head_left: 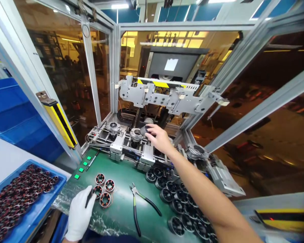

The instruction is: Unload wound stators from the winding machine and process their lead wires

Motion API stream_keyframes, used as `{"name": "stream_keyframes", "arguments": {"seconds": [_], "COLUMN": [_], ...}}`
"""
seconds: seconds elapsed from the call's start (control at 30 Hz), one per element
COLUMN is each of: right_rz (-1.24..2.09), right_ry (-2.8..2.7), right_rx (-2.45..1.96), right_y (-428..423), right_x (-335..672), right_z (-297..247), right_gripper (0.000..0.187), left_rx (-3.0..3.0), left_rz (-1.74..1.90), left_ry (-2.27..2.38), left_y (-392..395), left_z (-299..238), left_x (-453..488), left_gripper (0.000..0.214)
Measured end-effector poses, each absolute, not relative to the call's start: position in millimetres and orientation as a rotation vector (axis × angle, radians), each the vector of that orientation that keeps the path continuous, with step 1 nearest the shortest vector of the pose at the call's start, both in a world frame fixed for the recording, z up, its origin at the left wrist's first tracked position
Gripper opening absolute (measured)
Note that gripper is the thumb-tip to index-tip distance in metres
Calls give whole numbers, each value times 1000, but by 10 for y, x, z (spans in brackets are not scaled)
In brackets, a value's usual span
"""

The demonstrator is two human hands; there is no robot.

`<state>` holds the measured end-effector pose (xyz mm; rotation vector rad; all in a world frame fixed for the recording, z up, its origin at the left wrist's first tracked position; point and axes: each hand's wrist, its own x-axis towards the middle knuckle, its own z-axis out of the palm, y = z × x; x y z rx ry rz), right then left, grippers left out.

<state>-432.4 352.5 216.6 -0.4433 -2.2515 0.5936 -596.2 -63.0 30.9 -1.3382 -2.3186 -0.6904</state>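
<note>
The right hand (159, 137) has its grip closed on a small dark cap (145, 129), held just beside a metal holder (136, 134) in the machine. The gloved left hand (79, 212) lies on the green surface (119, 219), fingertips touching a copper coil (97, 191); whether it grips the coil cannot be told. Pliers (139, 206) lie between the coils and a row of black housings (182, 209). A blue tray (48, 199) sits far left.
</note>
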Motion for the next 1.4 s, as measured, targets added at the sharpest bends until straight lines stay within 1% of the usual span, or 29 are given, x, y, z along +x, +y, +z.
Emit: {"name": "stream_keyframes", "arguments": {"seconds": [0.13,0.27,0.33,0.53,0.73,0.8,0.93,1.0,1.13,1.27,1.33,1.4], "right_rz": [531,443,399,290,223,209,153,135,149,179,183,183], "right_ry": [-2371,-2495,-2550,-2713,-2788,-2798,-2785,-2775,-2742,-2637,-2580,-2539], "right_rx": [-404,-383,-390,-448,-437,-410,-375,-366,-382,-428,-436,-446], "right_y": [3853,3871,3870,3934,3964,3926,3795,3743,3670,3435,3207,2921], "right_x": [-4786,-4774,-4734,-4806,-4855,-4801,-4636,-4586,-4589,-4386,-4095,-3700], "right_z": [1940,1818,1813,1875,1941,1935,1847,1791,1776,1911,1981,2001], "right_gripper": [5,7,9,17,11,13,29,33,38,46,45,39], "left_rx": [-1332,-1459,-1494,-1440,-1388,-1413,-1446,-1422,-1334,-1360,-1384,-1418], "left_rz": [-629,-482,-437,-513,-544,-506,-465,-516,-684,-758,-766,-754], "left_ry": [-2274,-2150,-2117,-2262,-2299,-2253,-2172,-2204,-2339,-2363,-2357,-2343], "left_y": [-655,-718,-733,-708,-688,-691,-700,-693,-648,-595,-567,-537], "left_z": [286,224,210,241,267,269,261,261,293,338,357,375], "left_x": [-5954,-5956,-5954,-5920,-5870,-5864,-5868,-5875,-5905,-5961,-5993,-6024], "left_gripper": [47,32,30,35,39,38,32,30,42,41,42,42]}}
